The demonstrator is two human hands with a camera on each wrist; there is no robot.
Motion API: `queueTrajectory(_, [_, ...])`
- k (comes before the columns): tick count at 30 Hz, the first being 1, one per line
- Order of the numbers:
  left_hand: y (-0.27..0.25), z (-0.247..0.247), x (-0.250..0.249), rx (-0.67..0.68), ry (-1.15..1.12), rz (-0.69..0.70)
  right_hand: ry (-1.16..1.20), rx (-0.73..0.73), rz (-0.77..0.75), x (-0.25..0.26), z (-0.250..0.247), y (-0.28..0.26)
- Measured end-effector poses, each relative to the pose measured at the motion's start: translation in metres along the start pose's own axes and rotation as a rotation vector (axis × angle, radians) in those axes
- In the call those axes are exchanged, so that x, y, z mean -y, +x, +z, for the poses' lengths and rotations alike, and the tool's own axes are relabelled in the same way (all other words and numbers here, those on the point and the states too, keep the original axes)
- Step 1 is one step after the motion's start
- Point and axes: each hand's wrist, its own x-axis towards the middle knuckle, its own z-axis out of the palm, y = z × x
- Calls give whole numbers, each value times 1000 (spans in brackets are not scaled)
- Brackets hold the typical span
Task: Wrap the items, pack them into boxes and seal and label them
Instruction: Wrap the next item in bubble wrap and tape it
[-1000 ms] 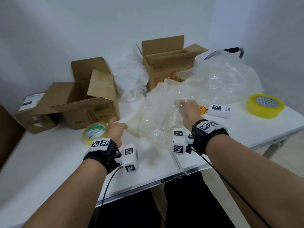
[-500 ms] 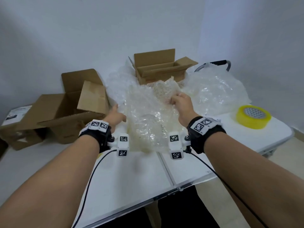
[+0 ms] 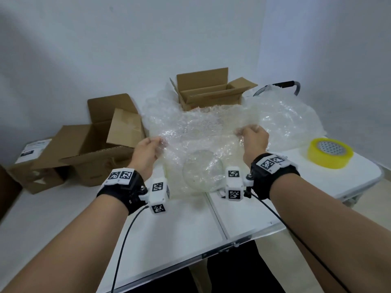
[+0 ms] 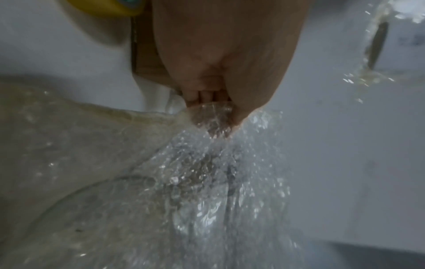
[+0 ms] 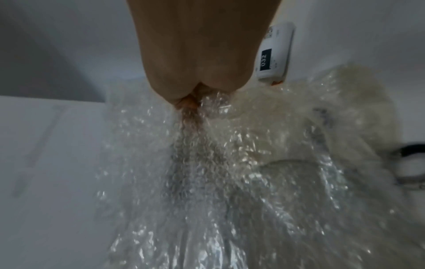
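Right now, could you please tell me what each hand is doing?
Left hand: pinching the left edge of the bubble wrap.
Right hand: pinching its right edge.

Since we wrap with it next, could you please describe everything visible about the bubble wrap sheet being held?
The bubble wrap sheet is clear, glossy and crinkled, dotted with small bubbles. It is held spread out above the white table, the left hand pinching one edge and the right hand the other. Its lower part drapes toward the table, and a round clear shape shows through it.
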Motion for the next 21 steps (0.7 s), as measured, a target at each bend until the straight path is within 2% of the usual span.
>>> queueTrajectory(3, [-8,0,-7,-30,24,22,-14,-33,1,4,7,-1])
queueTrajectory(8, [-20,-13,-19,-63,67,21,-53,10,-40,12,18,-12])
queueTrajectory(12, [-21,-22,-28,-83,50,-14,-41,88,-14,19,26,-13])
queueTrajectory(16, [-20,-20,-36,41,139,-13,-21,161,-17,22,36,-14])
queueTrajectory(18, [-17,-18,-42,35,160,39,-19,187,-23,21,40,-14])
queueTrajectory(21, [-16,-16,-60,-81,94,194,-56,183,-49,21,42,-11])
